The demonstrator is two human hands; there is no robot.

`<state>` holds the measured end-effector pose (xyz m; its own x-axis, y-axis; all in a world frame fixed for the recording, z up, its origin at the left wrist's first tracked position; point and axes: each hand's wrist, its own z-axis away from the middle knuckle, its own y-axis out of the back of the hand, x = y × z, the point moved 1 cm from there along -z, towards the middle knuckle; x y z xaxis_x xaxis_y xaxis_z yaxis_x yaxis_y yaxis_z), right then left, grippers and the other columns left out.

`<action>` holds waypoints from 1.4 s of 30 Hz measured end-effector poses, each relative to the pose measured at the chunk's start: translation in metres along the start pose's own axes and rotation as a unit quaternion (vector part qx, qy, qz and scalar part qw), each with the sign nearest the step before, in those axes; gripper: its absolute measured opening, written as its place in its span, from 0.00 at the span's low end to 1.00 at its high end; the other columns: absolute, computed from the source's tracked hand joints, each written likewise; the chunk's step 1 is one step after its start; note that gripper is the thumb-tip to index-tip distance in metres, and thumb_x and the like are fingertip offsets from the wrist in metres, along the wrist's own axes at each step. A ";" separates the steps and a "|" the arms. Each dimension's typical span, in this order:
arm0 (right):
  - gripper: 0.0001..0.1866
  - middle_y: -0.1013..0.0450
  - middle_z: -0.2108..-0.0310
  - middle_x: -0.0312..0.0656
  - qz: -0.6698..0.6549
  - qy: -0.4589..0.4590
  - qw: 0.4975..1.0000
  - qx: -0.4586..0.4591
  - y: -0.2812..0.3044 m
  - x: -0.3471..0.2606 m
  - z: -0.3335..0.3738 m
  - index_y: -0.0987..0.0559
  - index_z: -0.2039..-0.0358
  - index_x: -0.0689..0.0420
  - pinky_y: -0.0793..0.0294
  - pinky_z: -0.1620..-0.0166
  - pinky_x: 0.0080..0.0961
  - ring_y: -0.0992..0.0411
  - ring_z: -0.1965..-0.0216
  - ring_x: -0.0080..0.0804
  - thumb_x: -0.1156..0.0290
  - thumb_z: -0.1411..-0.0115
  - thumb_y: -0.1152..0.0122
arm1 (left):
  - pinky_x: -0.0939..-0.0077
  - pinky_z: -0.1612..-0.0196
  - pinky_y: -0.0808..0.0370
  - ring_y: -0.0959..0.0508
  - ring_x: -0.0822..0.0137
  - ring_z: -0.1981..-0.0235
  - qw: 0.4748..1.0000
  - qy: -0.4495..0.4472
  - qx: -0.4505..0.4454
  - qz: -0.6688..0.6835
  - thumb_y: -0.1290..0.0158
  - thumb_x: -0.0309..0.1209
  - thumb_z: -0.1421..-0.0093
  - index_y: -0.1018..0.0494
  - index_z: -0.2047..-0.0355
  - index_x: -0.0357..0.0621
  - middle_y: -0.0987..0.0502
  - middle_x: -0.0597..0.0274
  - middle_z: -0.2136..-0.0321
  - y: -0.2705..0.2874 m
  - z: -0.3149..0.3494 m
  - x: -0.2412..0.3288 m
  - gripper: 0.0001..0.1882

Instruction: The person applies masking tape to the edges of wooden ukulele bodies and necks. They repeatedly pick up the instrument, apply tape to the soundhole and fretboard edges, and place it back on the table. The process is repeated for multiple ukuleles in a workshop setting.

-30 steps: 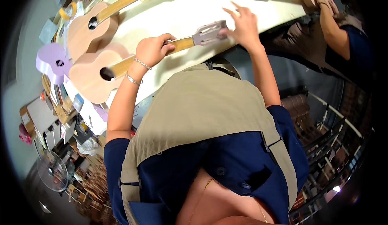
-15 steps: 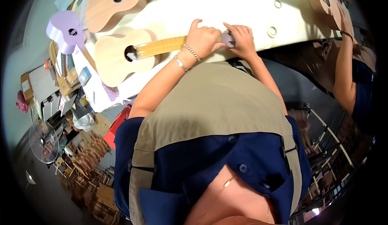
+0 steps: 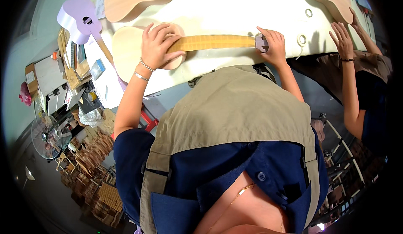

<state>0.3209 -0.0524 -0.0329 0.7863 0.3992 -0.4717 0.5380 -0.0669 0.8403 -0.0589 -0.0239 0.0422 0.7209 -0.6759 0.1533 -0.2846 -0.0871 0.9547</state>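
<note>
A pale wooden ukulele (image 3: 126, 51) lies across the table in front of me, its body to the left. Yellow tape (image 3: 218, 42) covers the fretboard. My left hand (image 3: 160, 47) rests over the top where the neck meets the body, fingers spread, and it hides the sound hole. At the other end, my right hand (image 3: 274, 47) grips the greyish headstock (image 3: 261, 43) between thumb and fingers.
A second wooden ukulele (image 3: 134, 3) lies beyond mine, and a lilac one (image 3: 77, 17) is at the left. Tape rolls (image 3: 301, 40) sit to the right. A co-worker's hands (image 3: 345, 40) are beside another ukulele (image 3: 331, 1). A fan (image 3: 45, 136) stands at lower left.
My left hand has slid left from the headstock end of the neck to the body, and its fingers have spread. My right hand still holds the headstock. In view, the ukulele has shifted right.
</note>
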 end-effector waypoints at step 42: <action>0.11 0.34 0.74 0.31 0.173 0.086 0.950 0.244 0.032 0.022 -0.182 0.21 0.70 0.46 0.41 0.44 0.49 0.35 0.67 0.32 0.72 0.58 0.43 | 0.65 0.68 0.28 0.25 0.56 0.70 0.985 -0.028 -0.161 -0.056 0.49 0.52 0.45 0.31 0.56 0.51 0.27 0.58 0.70 -0.034 -0.233 -0.061 0.24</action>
<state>0.3004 0.1208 0.0322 0.9028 0.4174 -0.1036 0.3662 -0.6201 0.6938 0.0537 0.1907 0.0593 0.6977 -0.7155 0.0363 0.0171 0.0672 0.9976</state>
